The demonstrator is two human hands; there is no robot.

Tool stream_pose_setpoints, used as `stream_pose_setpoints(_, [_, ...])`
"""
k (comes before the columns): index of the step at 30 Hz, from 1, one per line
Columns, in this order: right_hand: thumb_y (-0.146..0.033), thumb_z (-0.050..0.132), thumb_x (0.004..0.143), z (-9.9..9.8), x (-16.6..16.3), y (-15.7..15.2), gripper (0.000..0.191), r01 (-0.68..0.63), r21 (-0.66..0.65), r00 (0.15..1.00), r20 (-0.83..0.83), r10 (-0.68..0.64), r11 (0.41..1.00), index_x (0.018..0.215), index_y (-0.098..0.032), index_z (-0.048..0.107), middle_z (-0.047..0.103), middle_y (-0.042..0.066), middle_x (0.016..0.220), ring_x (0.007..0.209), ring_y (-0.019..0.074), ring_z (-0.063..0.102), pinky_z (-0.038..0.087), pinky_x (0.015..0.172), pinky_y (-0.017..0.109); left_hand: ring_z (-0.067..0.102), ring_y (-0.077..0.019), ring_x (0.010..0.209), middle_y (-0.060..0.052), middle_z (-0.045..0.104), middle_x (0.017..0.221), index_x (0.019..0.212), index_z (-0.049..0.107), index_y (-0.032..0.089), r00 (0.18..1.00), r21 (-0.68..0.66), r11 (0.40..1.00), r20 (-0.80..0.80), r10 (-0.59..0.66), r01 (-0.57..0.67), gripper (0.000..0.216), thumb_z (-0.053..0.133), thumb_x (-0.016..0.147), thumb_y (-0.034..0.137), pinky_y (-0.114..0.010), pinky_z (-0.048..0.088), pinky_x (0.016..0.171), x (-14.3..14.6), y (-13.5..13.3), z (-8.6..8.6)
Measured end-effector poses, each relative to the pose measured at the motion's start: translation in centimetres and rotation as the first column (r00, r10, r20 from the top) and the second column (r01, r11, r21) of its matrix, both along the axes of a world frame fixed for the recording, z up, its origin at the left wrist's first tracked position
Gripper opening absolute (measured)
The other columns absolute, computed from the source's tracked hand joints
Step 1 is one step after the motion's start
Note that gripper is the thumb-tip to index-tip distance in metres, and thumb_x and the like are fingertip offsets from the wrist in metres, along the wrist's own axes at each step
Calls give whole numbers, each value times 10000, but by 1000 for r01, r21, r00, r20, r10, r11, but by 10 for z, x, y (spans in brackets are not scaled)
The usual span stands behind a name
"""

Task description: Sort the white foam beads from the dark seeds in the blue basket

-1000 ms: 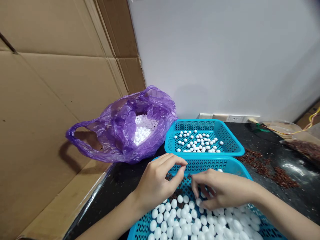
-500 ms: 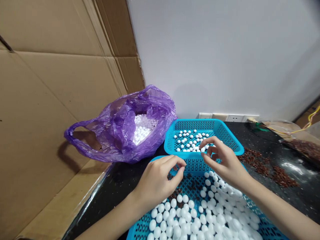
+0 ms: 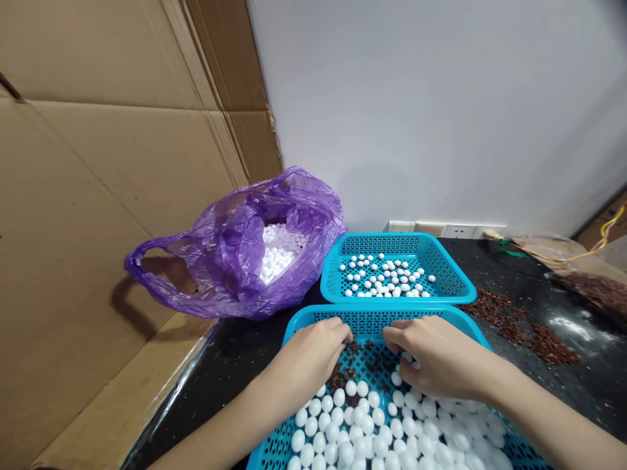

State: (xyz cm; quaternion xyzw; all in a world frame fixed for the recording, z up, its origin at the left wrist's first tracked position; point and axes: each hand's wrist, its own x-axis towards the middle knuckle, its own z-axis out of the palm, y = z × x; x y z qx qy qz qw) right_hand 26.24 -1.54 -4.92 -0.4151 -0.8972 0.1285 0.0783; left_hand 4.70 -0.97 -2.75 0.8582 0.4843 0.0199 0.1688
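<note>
A near blue basket holds several white balls and dark red bits. My left hand reaches down into its far left part, fingers curled among the red bits; what they pinch is hidden. My right hand rests palm down inside the basket's far right part, fingers bent over the white balls and their tips hidden. A far blue basket behind it holds several white balls.
A purple plastic bag with small white balls lies at the left against a cardboard wall. Dark red bits are scattered on the black tabletop at the right. A wall socket strip and wires lie at the back.
My right hand went from the near basket up over the far basket and has come back down into the near one. My left hand dropped lower into the near basket.
</note>
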Motion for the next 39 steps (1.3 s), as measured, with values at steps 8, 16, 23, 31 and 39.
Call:
stream_pose_setpoints(8, [-62, 468, 632, 0, -2, 3, 165, -36, -67, 995, -99, 29, 997, 739, -181, 509, 562, 20, 730, 535, 113, 422, 223, 464, 263, 623, -212, 835, -38, 621, 912, 872, 600, 165, 994, 38, 996, -81, -76, 80, 125, 497, 835, 104, -303, 463, 703, -4, -1, -3])
stream_pose_setpoints(16, [-46, 462, 741, 9, -4, 6, 172, -123, -130, 961, -263, 85, 984, 819, -189, 516, 572, 14, 818, 618, 117, 497, 342, 529, 237, 605, -193, 785, -14, 605, 839, 788, 573, 163, 989, 74, 992, -116, -91, 100, 99, 507, 832, 104, -276, 422, 656, -3, -1, -4])
stream_pose_setpoints(23, [-42, 478, 754, 4, -1, 7, 183, -166, -159, 948, -296, 114, 973, 839, -192, 539, 585, 12, 829, 652, 123, 525, 360, 544, 236, 591, -207, 774, -26, 596, 814, 769, 578, 158, 984, 123, 983, -130, -121, 137, 101, 511, 822, 104, -294, 422, 650, -3, -1, -4])
stream_pose_setpoints(31, [-48, 507, 773, 3, -1, 7, 165, -185, -181, 948, -293, 127, 966, 846, -192, 537, 582, 9, 832, 672, 123, 530, 370, 552, 225, 576, -202, 771, -33, 590, 811, 750, 549, 156, 972, 146, 975, -188, -141, 170, 126, 460, 793, 78, -295, 436, 642, 1, -4, 1])
stream_pose_setpoints(39, [-45, 516, 770, 5, -1, 7, 169, -187, -192, 950, -286, 127, 964, 854, -190, 534, 577, 3, 835, 678, 117, 525, 379, 563, 220, 591, -237, 896, -51, 600, 937, 935, 589, 169, 981, 121, 981, -142, -135, 153, 210, 453, 799, 84, -351, 471, 738, -3, -4, -5])
